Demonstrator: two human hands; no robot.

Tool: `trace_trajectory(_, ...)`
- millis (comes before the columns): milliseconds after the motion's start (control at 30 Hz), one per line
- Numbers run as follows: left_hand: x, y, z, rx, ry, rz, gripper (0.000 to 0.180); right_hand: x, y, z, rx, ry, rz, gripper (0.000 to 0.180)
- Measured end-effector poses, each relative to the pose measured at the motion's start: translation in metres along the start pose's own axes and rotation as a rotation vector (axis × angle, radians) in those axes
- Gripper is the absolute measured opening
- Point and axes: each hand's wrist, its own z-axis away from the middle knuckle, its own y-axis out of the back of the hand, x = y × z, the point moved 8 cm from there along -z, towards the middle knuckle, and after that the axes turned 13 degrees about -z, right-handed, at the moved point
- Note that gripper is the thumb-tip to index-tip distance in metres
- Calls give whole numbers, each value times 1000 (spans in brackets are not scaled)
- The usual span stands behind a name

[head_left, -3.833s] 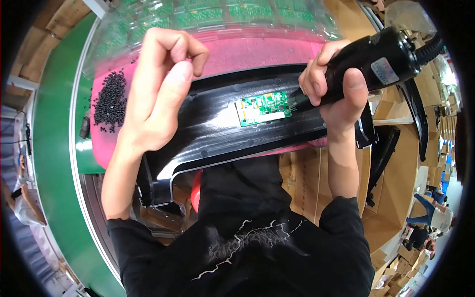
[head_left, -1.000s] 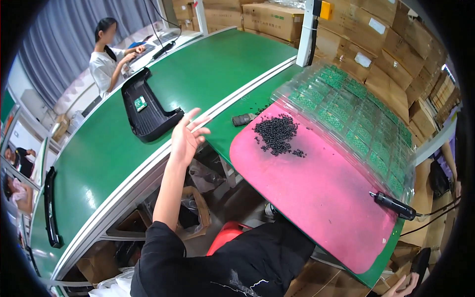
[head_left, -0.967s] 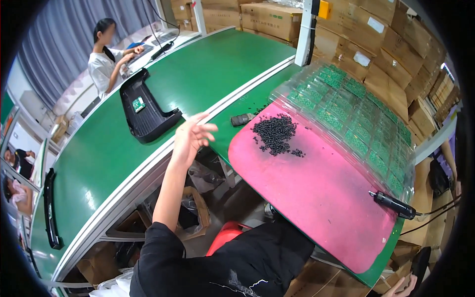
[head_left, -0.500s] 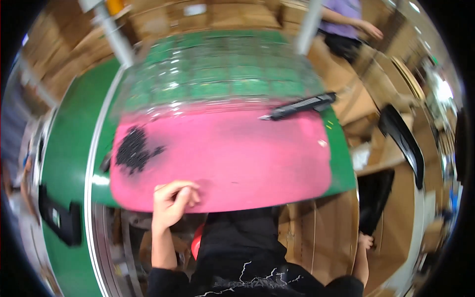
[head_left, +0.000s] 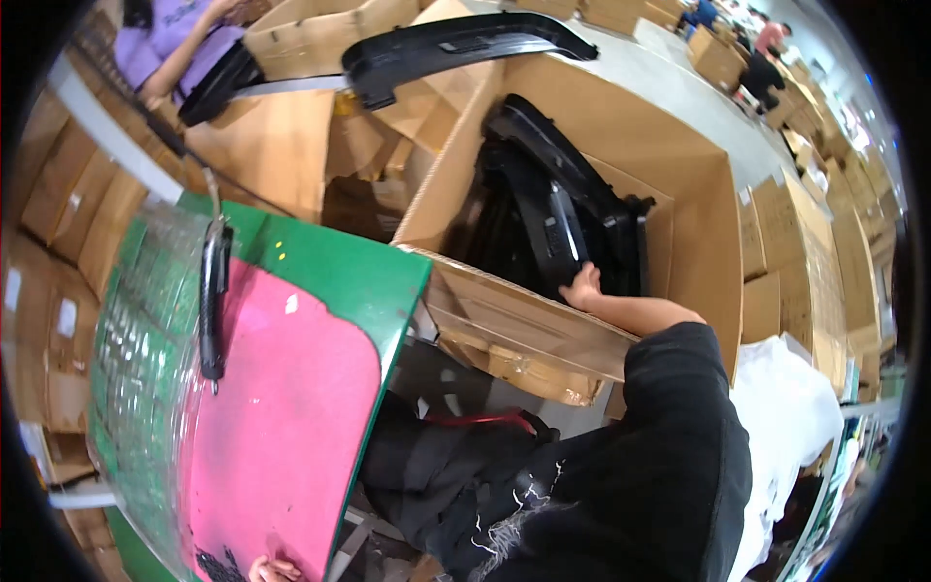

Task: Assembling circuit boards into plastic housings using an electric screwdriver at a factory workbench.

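Note:
My right hand [head_left: 585, 288] reaches down into a deep open cardboard box [head_left: 690, 228] on my right. Its fingers close on the lower end of a black plastic molded part [head_left: 551, 233], which leans inside. Another long curved black part [head_left: 558, 155] lies across the box, and darker pieces beneath are hard to separate. At the bottom edge, my left hand [head_left: 275, 569] rests on the pink mat [head_left: 291, 407] with its fingers curled, partly cut off by the frame. Beside it is a heap of small black pieces [head_left: 218, 565].
A black-handled tool [head_left: 211, 301] lies at the mat's far side, near clear plastic trays [head_left: 145, 388] on the green table [head_left: 398, 291]. A long black curved part [head_left: 465, 44] spans the box's far side. Someone in purple [head_left: 165, 48] is at the upper left.
The view has swung to the right, bringing the box into the middle. My right hand is now inside the box at a black part; my left stays by the mat's near edge.

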Motion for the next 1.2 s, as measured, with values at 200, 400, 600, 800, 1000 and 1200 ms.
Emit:
trace_trajectory(200,-12,-2,-10,-72,-68,-2,16,-55,67,-27,115,-178,2,85)
trace_trajectory(400,-15,-5,-11,-100,-49,-12,16,-124,105,-37,475,363,-88,93)
trace_trajectory(600,-14,-6,-12,-115,-131,-12,16,-168,86,-83,139,424,173,56)
trace_trajectory(800,-7,-5,-8,-108,-130,8,16,-170,94,-52,66,661,253,15)
trace_trajectory(1000,-11,-5,-9,-141,-110,-4,17,-161,171,-29,216,685,-120,12)
trace_trajectory(1200,-23,-3,-4,-139,-50,73,14,-174,231,23,124,621,-513,36)
